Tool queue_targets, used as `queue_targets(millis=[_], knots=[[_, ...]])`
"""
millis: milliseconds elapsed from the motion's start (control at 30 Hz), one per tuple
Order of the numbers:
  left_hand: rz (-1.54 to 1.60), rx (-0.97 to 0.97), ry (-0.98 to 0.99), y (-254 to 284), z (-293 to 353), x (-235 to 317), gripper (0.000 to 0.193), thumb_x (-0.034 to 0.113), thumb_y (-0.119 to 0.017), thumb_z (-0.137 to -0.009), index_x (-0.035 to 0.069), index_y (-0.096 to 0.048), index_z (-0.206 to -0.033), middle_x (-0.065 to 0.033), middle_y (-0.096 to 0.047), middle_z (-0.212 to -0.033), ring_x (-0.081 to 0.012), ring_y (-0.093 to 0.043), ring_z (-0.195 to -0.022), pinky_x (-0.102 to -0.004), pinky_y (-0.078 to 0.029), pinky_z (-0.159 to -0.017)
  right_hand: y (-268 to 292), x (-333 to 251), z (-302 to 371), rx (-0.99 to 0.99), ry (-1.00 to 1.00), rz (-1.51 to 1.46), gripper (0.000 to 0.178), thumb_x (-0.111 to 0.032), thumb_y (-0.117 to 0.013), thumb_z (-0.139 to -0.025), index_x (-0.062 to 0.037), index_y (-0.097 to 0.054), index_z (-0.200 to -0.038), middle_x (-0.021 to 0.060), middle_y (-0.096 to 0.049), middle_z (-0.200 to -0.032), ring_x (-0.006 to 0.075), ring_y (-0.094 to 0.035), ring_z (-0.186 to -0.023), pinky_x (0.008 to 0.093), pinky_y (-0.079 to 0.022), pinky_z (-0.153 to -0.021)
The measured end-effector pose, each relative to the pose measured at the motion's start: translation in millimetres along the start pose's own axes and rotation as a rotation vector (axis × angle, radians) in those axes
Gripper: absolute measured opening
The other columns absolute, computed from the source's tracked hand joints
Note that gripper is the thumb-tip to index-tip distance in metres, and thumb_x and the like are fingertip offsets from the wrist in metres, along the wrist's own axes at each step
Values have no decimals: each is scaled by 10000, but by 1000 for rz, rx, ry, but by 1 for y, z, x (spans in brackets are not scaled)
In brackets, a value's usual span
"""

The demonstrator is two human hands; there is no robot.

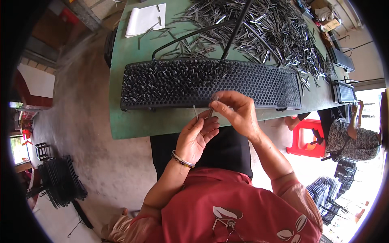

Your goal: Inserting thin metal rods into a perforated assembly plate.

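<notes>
My left hand (193, 139), palm up with its fingers curled, pinches a thin metal strip (195, 110) that points upward between thumb and fingers. Just above it, my right hand (240, 115) is closed at the fingertips around another slim dark strip (210, 113), partly hidden by the fingers. Both hands are close together in front of a long black perforated panel (259, 86). Short strips (162, 79) stand packed in the holes over its left half and toward the middle. The holes on its right side show no strips.
A green table (125, 125) carries the panel and a large heap of loose metal strips (267, 28) behind it. White paper (146, 18) lies at the far left. Black bars (235, 34) rise behind the panel. A red stool (302, 137) and a seated person (350, 139) are at right.
</notes>
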State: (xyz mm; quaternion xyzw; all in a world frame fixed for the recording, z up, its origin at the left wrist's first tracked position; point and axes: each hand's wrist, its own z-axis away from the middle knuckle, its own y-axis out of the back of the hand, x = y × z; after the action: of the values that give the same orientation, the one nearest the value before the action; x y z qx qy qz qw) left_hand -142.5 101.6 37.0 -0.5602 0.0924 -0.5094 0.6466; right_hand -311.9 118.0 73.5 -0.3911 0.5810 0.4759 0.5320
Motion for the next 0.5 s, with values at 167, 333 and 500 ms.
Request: queue_targets(millis=[167, 333, 500], knots=[[-10, 28, 29, 9, 0, -6, 347, 223, -471, -977, 14, -496, -1253, -110, -613, -1115, -196, -607, -1002, -338, -503, -881, 3, -8, -27, 132, 318, 351, 167, -41, -676, -828, -4, -653, -988, 49, -678, -842, 93, -622, -793, 249, -489, -695], [-39, 48, 24, 9, 0, -5, 349, 211, -458, -979, 2, -483, -1257, -116, -622, -1111, -192, -620, -1003, -321, -505, -884, 0, 4, -52, 23, 488, 366, 181, -58, -695, -784, -39, -657, -960, 96, -675, -927, 276, -627, -876, 359, -479, -797], [-29, 62, 32, 10, -1, -5, 342, 206, -462, -976, 0, -495, -1247, -116, -627, -1099, -190, -624, -984, -320, -506, -881, 1, 4, -55, -40, 535, 455, 158, -46, -689, -792, -32, -656, -945, 87, -677, -916, 239, -632, -845, 335, -485, -766]])
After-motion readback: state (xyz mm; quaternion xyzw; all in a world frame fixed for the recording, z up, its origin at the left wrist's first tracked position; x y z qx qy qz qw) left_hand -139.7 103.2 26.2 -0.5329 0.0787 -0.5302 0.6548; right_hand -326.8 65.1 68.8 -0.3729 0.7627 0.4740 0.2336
